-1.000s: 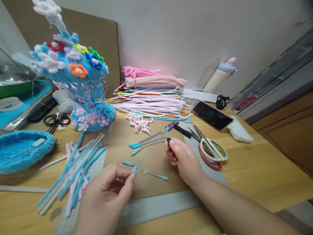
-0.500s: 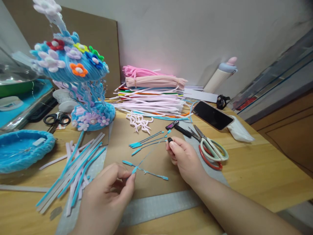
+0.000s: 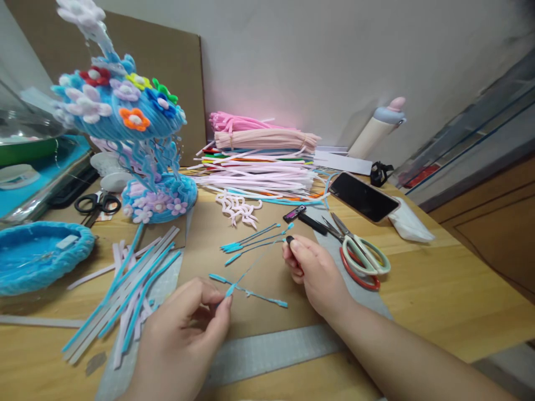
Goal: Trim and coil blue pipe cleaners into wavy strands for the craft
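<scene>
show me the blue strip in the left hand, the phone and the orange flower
Blue strip (image 3: 230, 290), head view: lower tuft.
Phone (image 3: 364, 197), head view: middle of the screen.
Orange flower (image 3: 134, 120), head view: pale centre.

The surface (image 3: 451, 289) is light wood with visible grain. On it lie a grey mat (image 3: 276, 353) partly covered by a cardboard sheet (image 3: 267, 323), a phone (image 3: 363, 196) beside a white packet (image 3: 412, 221) on the right, and, on the left, a fuzzy-rimmed blue dish (image 3: 81, 270) near a pale strip (image 3: 42, 322). Pink and white stems (image 3: 263, 181) are heaped toward the wall.
</scene>
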Demonstrator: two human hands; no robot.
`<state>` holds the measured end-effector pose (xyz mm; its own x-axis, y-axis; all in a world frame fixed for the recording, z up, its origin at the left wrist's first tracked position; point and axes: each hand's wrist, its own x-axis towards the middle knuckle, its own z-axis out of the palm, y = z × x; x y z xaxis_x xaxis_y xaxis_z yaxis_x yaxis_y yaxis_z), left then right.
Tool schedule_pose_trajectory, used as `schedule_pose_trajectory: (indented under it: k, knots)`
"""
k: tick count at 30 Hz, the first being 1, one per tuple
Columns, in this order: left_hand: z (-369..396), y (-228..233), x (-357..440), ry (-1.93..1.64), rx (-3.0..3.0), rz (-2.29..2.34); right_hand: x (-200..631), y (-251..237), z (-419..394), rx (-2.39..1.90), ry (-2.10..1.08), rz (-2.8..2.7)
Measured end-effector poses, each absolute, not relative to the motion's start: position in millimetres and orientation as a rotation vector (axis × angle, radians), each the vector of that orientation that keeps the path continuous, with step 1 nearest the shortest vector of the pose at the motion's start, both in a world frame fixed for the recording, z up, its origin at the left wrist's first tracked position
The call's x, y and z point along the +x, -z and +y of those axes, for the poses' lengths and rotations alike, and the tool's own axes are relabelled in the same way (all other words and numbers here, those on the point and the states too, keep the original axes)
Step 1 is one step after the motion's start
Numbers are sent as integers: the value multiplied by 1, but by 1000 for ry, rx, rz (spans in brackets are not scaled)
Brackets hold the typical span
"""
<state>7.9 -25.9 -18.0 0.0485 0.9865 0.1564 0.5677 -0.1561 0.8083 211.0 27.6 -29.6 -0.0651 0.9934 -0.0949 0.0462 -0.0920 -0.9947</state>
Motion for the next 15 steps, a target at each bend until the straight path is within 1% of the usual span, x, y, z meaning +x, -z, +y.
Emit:
schedule_pose_trajectory:
  k: [15]
  knots:
    - [-27, 19, 6, -969, 1781, 1558, 213, 31, 30, -1310, -1319, -1225]
